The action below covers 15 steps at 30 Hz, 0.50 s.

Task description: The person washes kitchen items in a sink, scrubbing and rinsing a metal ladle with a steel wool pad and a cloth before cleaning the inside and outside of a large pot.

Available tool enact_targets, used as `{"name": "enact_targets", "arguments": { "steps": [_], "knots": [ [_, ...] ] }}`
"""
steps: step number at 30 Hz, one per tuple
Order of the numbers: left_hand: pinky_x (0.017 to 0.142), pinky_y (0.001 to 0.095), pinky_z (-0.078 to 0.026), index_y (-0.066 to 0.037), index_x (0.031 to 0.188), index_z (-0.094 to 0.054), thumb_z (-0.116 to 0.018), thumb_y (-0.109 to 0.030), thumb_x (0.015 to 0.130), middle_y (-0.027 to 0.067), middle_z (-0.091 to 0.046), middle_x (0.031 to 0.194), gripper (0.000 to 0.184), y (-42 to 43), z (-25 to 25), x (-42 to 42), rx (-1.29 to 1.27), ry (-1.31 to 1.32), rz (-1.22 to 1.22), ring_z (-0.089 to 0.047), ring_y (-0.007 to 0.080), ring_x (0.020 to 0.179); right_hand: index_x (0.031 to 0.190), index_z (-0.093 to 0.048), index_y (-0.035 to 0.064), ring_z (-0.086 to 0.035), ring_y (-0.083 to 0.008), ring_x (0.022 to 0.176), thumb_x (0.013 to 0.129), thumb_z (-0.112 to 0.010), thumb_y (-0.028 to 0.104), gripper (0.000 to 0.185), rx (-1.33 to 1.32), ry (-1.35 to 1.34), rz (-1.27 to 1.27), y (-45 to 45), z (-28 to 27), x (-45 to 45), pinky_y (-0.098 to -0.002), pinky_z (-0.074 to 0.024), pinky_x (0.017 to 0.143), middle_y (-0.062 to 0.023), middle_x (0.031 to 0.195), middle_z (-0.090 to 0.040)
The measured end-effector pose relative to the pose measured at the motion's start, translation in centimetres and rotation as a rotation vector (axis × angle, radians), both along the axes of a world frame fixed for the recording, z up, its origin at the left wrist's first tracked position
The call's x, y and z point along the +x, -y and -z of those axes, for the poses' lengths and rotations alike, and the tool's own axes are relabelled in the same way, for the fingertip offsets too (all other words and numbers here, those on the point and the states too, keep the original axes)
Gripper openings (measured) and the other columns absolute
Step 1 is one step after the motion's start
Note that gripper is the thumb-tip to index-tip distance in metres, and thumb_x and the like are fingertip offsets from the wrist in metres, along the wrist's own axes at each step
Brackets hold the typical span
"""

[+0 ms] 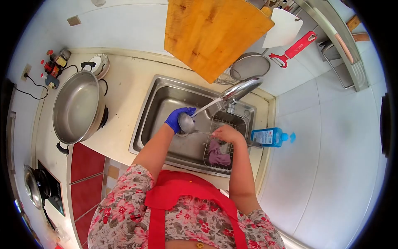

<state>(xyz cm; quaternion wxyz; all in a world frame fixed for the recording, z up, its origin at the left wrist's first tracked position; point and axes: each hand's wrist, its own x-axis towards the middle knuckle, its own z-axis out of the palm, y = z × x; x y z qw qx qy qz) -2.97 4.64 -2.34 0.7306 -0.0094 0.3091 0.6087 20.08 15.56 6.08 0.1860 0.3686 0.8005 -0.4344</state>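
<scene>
A metal ladle (186,123) is held over the sink (156,111) between my two hands. My left hand (176,118), in a blue rubber glove, is closed around the ladle's round bowl. My bare right hand (228,135) pinches the thin handle, to the right of the bowl. From the faucet (242,88) a stream of water comes down beside the gloved fingers. Below my right hand, a purple cloth (219,153) lies in a wire rack (212,165) at the sink's right side.
A blue soap bottle (268,137) stands right of the sink. A wooden cutting board (211,33), a strainer (250,67) and a red peeler (295,49) hang behind it. On the left counter sit a large two-handled pan (78,107), plates (101,64) and sauce bottles (51,69).
</scene>
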Motion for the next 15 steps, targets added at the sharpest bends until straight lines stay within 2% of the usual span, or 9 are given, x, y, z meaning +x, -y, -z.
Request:
{"name": "enact_targets", "arguments": {
  "steps": [2,3,6,7,9,10,11,13,15],
  "knots": [
    [0.086,0.0413,-0.043,-0.008,0.106,-0.055,-0.047,-0.026,0.085,0.0063,-0.059,0.101,0.028,-0.6,2.0,1.0,0.089,0.113,-0.132,-0.053,0.0227,0.098,0.088,-0.068,0.0057,-0.046,-0.0134,0.051,0.08,-0.06,0.027,0.023,-0.29,0.015,0.171,-0.2,0.7,-0.5,-0.03,-0.0383,0.049,-0.0048,0.055,-0.053],
    [0.086,0.043,-0.043,-0.009,0.108,-0.053,-0.044,-0.03,0.086,0.0065,-0.058,0.101,0.031,-1.2,3.4,1.7,0.201,-0.082,-0.212,-0.053,0.0234,0.097,0.088,-0.068,0.0057,-0.046,-0.0134,0.051,0.08,-0.06,0.027,0.023,-0.289,0.014,0.167,0.0,0.8,-0.6,-0.03,-0.0383,0.049,-0.0048,0.055,-0.053],
    [0.085,0.0457,-0.041,-0.011,0.115,-0.045,-0.033,-0.042,0.089,0.0079,-0.056,0.103,0.042,-1.3,1.5,3.5,0.311,-0.198,-0.244,-0.052,0.0246,0.097,0.082,-0.068,0.0027,-0.041,-0.0085,0.047,0.082,-0.059,0.025,0.024,-0.394,-0.156,0.319,0.7,1.4,-1.1,-0.0244,-0.034,0.044,0.0008,0.054,-0.047],
    [0.086,0.0451,-0.041,-0.012,0.116,-0.044,-0.033,-0.047,0.088,0.0087,-0.055,0.104,0.046,-1.7,1.9,3.9,0.201,0.119,-0.26,-0.05,0.0246,0.099,0.083,-0.068,0.0033,-0.043,-0.0099,0.047,0.081,-0.059,0.027,0.025,-0.267,-0.171,0.347,0.9,1.9,-1.5,-0.0259,-0.0353,0.045,-0.0008,0.054,-0.049],
    [0.088,0.0438,-0.04,-0.011,0.117,-0.042,-0.036,-0.055,0.084,0.0101,-0.053,0.109,0.055,-1.7,2.9,4.3,0.148,0.349,-0.251,-0.049,0.025,0.102,0.083,-0.068,0.0039,-0.045,-0.0113,0.048,0.081,-0.058,0.028,0.026,-0.142,-0.185,0.378,0.9,2.4,-1.2,-0.0273,-0.0366,0.046,-0.0025,0.054,-0.05],
    [0.089,0.0432,-0.039,-0.011,0.118,-0.042,-0.037,-0.06,0.082,0.0108,-0.052,0.111,0.06,-1.7,3.7,4.5,0.114,0.462,-0.249,-0.049,0.0253,0.104,0.083,-0.068,0.0069,-0.052,-0.0184,0.055,0.08,-0.058,0.029,0.024,0.033,-0.146,0.3,1.0,1.6,-1.0,-0.032,-0.0399,0.052,-0.0069,0.061,-0.056],
    [0.089,0.0437,-0.039,-0.01,0.116,-0.044,-0.037,-0.06,0.082,0.0109,-0.052,0.113,0.061,-1.7,4.5,4.4,0.316,-0.421,-0.224,-0.05,0.0264,0.103,0.082,-0.068,0.0098,-0.058,-0.0255,0.062,0.079,-0.058,0.03,0.023,0.207,-0.105,0.218,1.1,0.7,-0.9,-0.0367,-0.0432,0.057,-0.0113,0.069,-0.062],
    [0.09,0.0442,-0.039,-0.008,0.114,-0.046,-0.038,-0.06,0.082,0.011,-0.052,0.115,0.061,-1.5,5.4,4.1,0.486,-1.306,-0.167,-0.051,0.0276,0.103,0.082,-0.068,0.0113,-0.059,-0.0275,0.069,0.078,-0.058,0.031,0.022,0.32,-0.033,0.211,1.7,-0.7,-0.7,-0.0386,-0.0444,0.061,-0.0117,0.074,-0.062],
    [0.092,0.0412,-0.038,-0.01,0.118,-0.044,-0.04,-0.054,0.084,0.0104,-0.049,0.119,0.056,-1.5,5.5,3.4,0.292,-0.675,-0.184,-0.049,0.0263,0.107,0.081,-0.068,0.0128,-0.061,-0.0296,0.076,0.077,-0.058,0.032,0.022,0.43,0.04,0.204,2.4,-2.0,-0.7,-0.0405,-0.0457,0.065,-0.0121,0.08,-0.063]
  ]
}}
